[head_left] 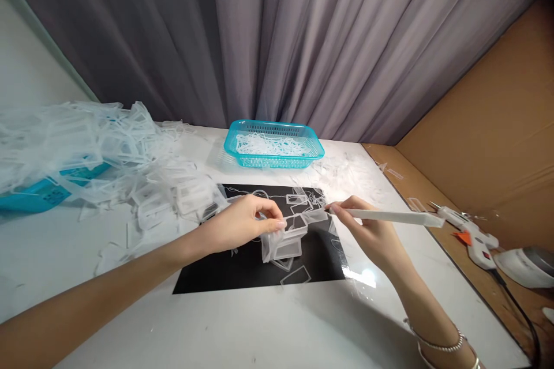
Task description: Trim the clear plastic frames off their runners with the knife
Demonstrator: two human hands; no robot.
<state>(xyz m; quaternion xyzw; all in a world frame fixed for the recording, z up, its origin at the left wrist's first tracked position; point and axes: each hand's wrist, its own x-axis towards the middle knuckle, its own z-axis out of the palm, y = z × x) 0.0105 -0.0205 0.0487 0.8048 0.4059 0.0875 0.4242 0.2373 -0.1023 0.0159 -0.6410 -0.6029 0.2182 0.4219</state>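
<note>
My left hand (249,220) is closed in a pinch on a bunch of translucent plastic frames (288,248), rectangular pieces with thin rims, over a black mat (208,274). My right hand (367,228) grips a tool with a long, flat white handle (398,217); its small dark tip pokes out by the fingertips, and I cannot make out its kind. That tip is close to a clear plastic piece (317,216) beside the bunch. Loose thin rectangular rims (296,275) and stringy scraps (315,199) lie on the mat around both hands.
Behind the mat stands a blue plastic basket (274,162) holding thin white strips. A big heap of translucent frames (86,138) spills over a blue container (47,193) at left. More scraps (355,176) lie at right. A white glue gun (470,233) with a cord rests on the brown ledge.
</note>
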